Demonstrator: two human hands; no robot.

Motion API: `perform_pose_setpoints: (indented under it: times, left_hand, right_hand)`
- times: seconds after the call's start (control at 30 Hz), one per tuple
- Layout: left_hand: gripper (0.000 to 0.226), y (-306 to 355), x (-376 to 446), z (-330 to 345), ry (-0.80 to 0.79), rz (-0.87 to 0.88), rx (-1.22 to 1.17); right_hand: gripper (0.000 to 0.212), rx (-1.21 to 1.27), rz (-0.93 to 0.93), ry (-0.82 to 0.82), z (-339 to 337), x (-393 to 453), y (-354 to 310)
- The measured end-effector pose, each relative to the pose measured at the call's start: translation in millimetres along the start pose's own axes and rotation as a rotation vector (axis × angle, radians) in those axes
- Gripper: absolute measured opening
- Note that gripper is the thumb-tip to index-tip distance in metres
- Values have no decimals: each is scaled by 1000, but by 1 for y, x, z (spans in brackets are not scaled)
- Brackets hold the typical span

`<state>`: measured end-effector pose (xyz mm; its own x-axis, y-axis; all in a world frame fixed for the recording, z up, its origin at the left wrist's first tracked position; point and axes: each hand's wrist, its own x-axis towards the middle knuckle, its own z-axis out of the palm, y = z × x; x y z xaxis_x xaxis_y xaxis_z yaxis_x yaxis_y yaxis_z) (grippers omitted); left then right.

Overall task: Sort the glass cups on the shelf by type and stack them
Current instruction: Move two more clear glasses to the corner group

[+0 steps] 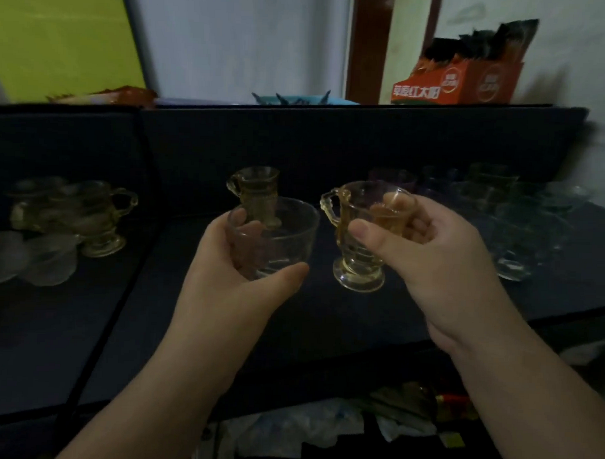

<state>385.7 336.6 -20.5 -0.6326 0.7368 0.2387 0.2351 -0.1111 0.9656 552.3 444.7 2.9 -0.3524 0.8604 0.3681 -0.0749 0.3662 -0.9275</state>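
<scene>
Reading 红大 on orange box (pixel 460 82), hands (pixel 427 254) gripping cups (pixel 366 231)

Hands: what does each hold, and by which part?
Left hand grips the clear bowl cup round its body; right hand grips the amber footed cup by its bowl.

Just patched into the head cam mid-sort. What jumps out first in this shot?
Two hands raised at centre, each holding a cup above the dark shelf: the left hand grips a clear handleless glass cup, the right hand holds an amber footed cup with a handle. A matching amber cup stands behind them. Top right, a bright orange box sits on the upper ledge.
</scene>
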Motion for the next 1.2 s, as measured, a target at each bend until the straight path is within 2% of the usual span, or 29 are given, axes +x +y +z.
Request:
perform_pose_setpoints:
  times: [0.2,0.3,0.4,0.47,0.6,0.7,0.97,1.1,1.2]
  left_hand:
    - [101,9,-11,11,136,-22,55]
    - [102,11,-19,17,192,-20,61]
    - [91,14,-24,21,218,-22,75]
    - [85,16,-26,20,222,-22,77]
    - [91,14,-27,13,233,-26,84]
    - [87,13,-25,5,237,-25,89]
    - [84,10,-12,-13,212,-40,103]
    - [92,8,-6,-18,186,-47,108]
    - [88,9,-2,-19,171,-43,89]
  right_hand:
    - [31,28,-20,-112,5,31,16]
    - [33,-17,23,-153,15,50,27]
    - [31,-34,48,-196,28,70,35]
    - [30,-33,70,-212,38,82,42]
    - [35,-57,93,-289,58,95,52]
    - [40,-90,98,-351,74,99,55]
    - [37,-52,141,-434,102,99,57]
    - [39,-108,169,-450,98,94,49]
    - [39,-184,121,-424,78,82,40]
